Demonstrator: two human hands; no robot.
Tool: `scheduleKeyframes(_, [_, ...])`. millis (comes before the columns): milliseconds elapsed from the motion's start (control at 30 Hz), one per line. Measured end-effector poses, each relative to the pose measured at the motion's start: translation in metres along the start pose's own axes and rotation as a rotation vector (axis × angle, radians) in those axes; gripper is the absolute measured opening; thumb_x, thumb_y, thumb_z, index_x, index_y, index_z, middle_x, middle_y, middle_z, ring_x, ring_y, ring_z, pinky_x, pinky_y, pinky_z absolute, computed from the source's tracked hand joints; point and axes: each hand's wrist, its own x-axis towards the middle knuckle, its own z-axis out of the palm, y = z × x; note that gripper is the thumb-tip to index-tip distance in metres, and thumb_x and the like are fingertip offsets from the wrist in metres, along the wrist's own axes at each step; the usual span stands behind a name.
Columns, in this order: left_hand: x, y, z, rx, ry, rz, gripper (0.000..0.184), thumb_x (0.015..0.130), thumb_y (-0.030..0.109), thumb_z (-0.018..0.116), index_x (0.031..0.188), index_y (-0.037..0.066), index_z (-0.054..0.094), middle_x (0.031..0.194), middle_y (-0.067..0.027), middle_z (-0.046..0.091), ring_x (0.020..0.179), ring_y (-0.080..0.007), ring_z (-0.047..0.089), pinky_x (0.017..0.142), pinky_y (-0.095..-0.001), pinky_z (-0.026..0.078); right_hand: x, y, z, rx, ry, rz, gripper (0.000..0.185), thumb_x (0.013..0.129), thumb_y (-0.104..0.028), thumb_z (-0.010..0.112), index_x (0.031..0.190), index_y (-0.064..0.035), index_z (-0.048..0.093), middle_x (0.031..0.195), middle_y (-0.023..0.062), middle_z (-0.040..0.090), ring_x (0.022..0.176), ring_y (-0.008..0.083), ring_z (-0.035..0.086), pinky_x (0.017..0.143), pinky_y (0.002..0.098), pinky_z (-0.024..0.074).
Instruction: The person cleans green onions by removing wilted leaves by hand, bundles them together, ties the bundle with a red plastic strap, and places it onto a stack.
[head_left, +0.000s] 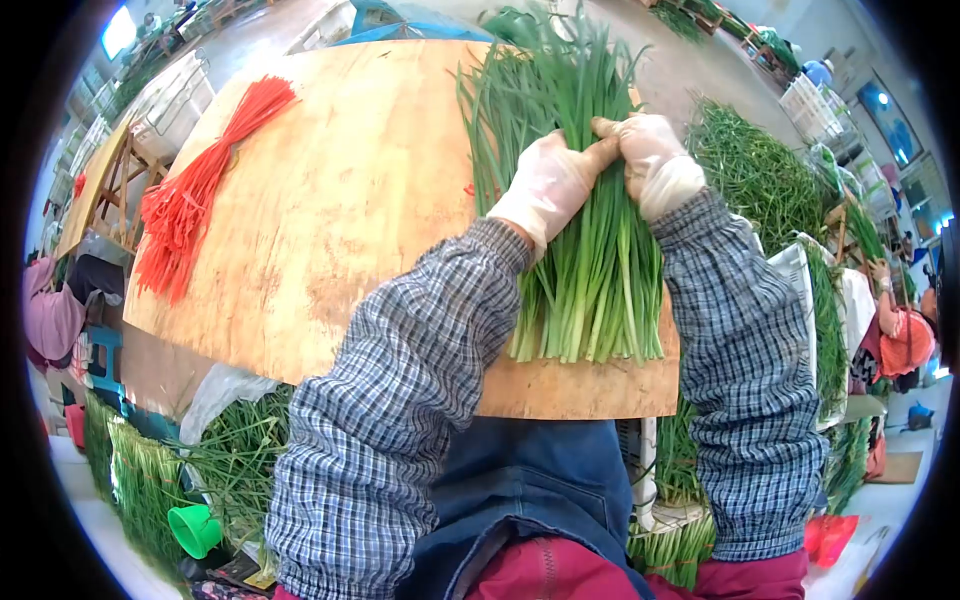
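Clasping green stalks [595, 270] with left hand [553, 182] and right hand [652, 160] | right edge of table [330, 210] | likely bunching | next: even squeeze

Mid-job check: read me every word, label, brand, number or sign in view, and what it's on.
No readable text anywhere.
Bunch of long green leafy stalks, bundle of thin red ties, pale wooden tabletop: no lettering seen.
White plastic crates in the background and small yellowish patch at bottom left: too small or blurred to tell.

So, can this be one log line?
left hand: gripping greens; right hand: gripping greens; wooden board: under greens; red strips: board's left
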Motion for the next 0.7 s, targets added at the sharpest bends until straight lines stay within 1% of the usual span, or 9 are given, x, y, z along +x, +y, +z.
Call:
scheduleKeyframes(33, [-0.006, 0.000, 0.001, 0.038, 0.042, -0.016, 0.063, 0.078, 0.046, 0.061, 0.102, -0.012, 0.051, 0.090, -0.0199, 0.062, 0.082, -0.0233, 0.061, 0.072, -0.0290, 0.048, 0.008, 0.011, -0.001, 0.024, 0.017, -0.005, 0.016, 0.074, -0.002, 0.065, 0.083, 0.0097, 0.059, 0.077, 0.0150, 0.060, 0.066, 0.0215, 0.055, 0.060, 0.0343, 0.0444])
scheduleKeyframes(167, [-0.011, -0.028, 0.012, 0.359, 0.411, 0.110, 0.062, 0.080, 0.045, 0.057, 0.108, -0.011, 0.050, 0.102, -0.0271, 0.057, 0.096, -0.0348, 0.057, 0.082, -0.0377, 0.044, 0.020, 0.049, -0.004, -0.491, 0.203, -0.189, 0.032, 0.074, -0.022, 0.068, 0.085, 0.0066, 0.060, 0.080, 0.0203, 0.062, 0.075, 0.0294, 0.060, 0.068, 0.0338, 0.0456])
scheduleKeyframes(267, [-0.025, -0.031, 0.009, 0.559, 0.497, 0.167, 0.055, 0.082, 0.041, 0.055, 0.109, -0.006, 0.052, 0.098, -0.0235, 0.058, 0.092, -0.0347, 0.057, 0.079, -0.0380, 0.045, 0.002, 0.048, 0.004, -0.641, 0.242, -0.324, 0.036, 0.073, -0.025, 0.066, 0.089, 0.0063, 0.059, 0.084, 0.0226, 0.062, 0.083, 0.0347, 0.059, 0.075, 0.0366, 0.0456])
scheduleKeyframes(300, [-0.031, -0.027, 0.006, 0.686, 0.548, 0.221, 0.041, 0.083, 0.033, 0.055, 0.103, -0.003, 0.057, 0.091, -0.0205, 0.060, 0.087, -0.0344, 0.058, 0.076, -0.0379, 0.046, 0.000, 0.047, 0.006, -0.698, 0.238, -0.345, 0.038, 0.073, -0.026, 0.066, 0.092, 0.0066, 0.058, 0.087, 0.0232, 0.061, 0.086, 0.0352, 0.058, 0.077, 0.0371, 0.0451])
scheduleKeyframes(400, [-0.043, -0.025, -0.031, 0.657, 0.527, 0.352, 0.030, 0.084, 0.025, 0.055, 0.094, -0.003, 0.060, 0.080, -0.0172, 0.061, 0.075, -0.0282, 0.060, 0.069, -0.0345, 0.048, -0.004, 0.043, 0.007, -0.830, 0.226, -0.378, 0.045, 0.074, -0.027, 0.065, 0.100, 0.0075, 0.055, 0.098, 0.0246, 0.058, 0.095, 0.0363, 0.055, 0.083, 0.0382, 0.0433])
scheduleKeyframes(500, [-0.078, -0.028, -0.076, 0.477, 0.326, 0.091, 0.023, 0.084, 0.018, 0.053, 0.090, -0.003, 0.062, 0.069, -0.0124, 0.061, 0.060, -0.0175, 0.058, 0.058, -0.0286, 0.048, -0.003, 0.038, 0.009, -0.861, 0.176, -0.341, 0.055, 0.075, -0.030, 0.065, 0.109, 0.0098, 0.050, 0.111, 0.0256, 0.050, 0.106, 0.0365, 0.048, 0.090, 0.0390, 0.0393])
scheduleKeyframes(600, [-0.114, -0.034, -0.077, 0.435, 0.153, -0.167, 0.023, 0.084, 0.016, 0.052, 0.093, -0.003, 0.062, 0.071, -0.0110, 0.062, 0.057, -0.0125, 0.057, 0.053, -0.0254, 0.048, -0.005, 0.036, 0.008, -0.882, 0.183, -0.501, 0.059, 0.075, -0.033, 0.064, 0.112, 0.0106, 0.048, 0.113, 0.0255, 0.049, 0.107, 0.0359, 0.048, 0.092, 0.0382, 0.0383])
scheduleKeyframes(633, [-0.119, -0.035, -0.069, 0.580, 0.141, -0.047, 0.024, 0.084, 0.014, 0.050, 0.097, -0.004, 0.061, 0.075, -0.0118, 0.064, 0.059, -0.0149, 0.059, 0.055, -0.0266, 0.049, -0.005, 0.032, 0.008, -0.904, 0.145, -0.462, 0.062, 0.076, -0.035, 0.064, 0.114, 0.0105, 0.047, 0.118, 0.0253, 0.047, 0.110, 0.0353, 0.046, 0.094, 0.0374, 0.0371])
scheduleKeyframes(700, [-0.123, -0.032, -0.048, 0.475, 0.053, -0.106, 0.025, 0.081, 0.009, 0.047, 0.097, -0.006, 0.059, 0.083, -0.0218, 0.063, 0.076, -0.0297, 0.062, 0.071, -0.0342, 0.049, -0.011, 0.029, 0.008, -0.933, 0.109, -0.485, 0.063, 0.076, -0.036, 0.063, 0.115, 0.0106, 0.046, 0.119, 0.0255, 0.046, 0.111, 0.0353, 0.046, 0.095, 0.0370, 0.0365])
